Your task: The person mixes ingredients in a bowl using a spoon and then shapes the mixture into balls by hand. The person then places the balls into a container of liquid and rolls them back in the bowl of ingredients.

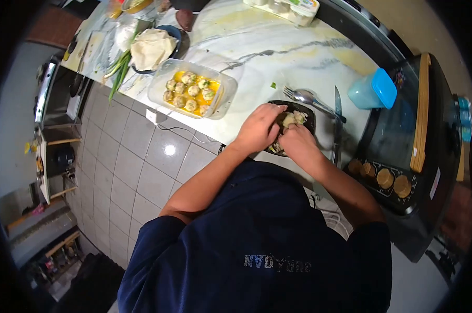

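A dark bowl (311, 123) at the counter's near edge holds a pale chopped mixture with green bits (295, 118). My left hand (259, 125) grips the bowl's left side, its fingers reaching over the rim. My right hand (299, 144) is inside the bowl, fingers bent down and closed in the mixture; their tips are hidden. To the left, a clear plastic container (158, 96) holds several round, pale balls (193, 91) in yellow liquid. Just beyond the bowl lie a fork and spoon (305, 97), with a knife (338, 102) to their right.
On the right are a blue-lidded tub (372, 89) and a black oven (387, 128) with a wooden handle. A dark plate with pale wrappers (152, 49) and green onions (120, 72) sit at the left. An egg carton (285, 9) stands at the back.
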A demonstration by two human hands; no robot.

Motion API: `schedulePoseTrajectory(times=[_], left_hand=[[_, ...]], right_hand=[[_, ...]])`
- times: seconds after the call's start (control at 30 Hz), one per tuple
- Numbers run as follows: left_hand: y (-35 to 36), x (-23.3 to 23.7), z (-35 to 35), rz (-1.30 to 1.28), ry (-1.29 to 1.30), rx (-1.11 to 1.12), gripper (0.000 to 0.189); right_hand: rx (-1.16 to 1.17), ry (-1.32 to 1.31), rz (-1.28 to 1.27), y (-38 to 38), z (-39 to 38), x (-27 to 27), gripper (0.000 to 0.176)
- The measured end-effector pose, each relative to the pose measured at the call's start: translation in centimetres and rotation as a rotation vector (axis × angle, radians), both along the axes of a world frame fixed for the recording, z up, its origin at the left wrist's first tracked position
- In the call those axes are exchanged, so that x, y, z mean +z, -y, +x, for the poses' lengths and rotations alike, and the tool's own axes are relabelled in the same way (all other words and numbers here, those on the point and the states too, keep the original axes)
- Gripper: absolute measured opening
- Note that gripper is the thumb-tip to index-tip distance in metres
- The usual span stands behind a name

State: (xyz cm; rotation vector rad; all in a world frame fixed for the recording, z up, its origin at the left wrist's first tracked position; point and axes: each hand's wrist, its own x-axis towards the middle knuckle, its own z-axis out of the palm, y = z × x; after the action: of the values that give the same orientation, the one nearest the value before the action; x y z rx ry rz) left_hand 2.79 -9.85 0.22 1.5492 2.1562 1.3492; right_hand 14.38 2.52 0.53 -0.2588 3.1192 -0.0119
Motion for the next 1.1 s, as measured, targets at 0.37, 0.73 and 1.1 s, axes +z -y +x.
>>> schedulePoseTrajectory(times=[0.37,0.73,1.1], left_hand=[[0.2,0.0,0.4,-0.051,0.004,0.019,0.051],[1.6,1.4,0.7,0.005,0.108,0.056,0.041],[4.9,3.5,3.3,0.045,0.107,0.031,0.059]], right_hand=[[-0.205,0.211,-0.048,1.8,0.0,0.1,0.010],[-0.482,0.044,-0.485,1.2,0.8,1.6,0.014],[-0.618,0.094,-1.439,0.5,0.2,1.4,0.022]])
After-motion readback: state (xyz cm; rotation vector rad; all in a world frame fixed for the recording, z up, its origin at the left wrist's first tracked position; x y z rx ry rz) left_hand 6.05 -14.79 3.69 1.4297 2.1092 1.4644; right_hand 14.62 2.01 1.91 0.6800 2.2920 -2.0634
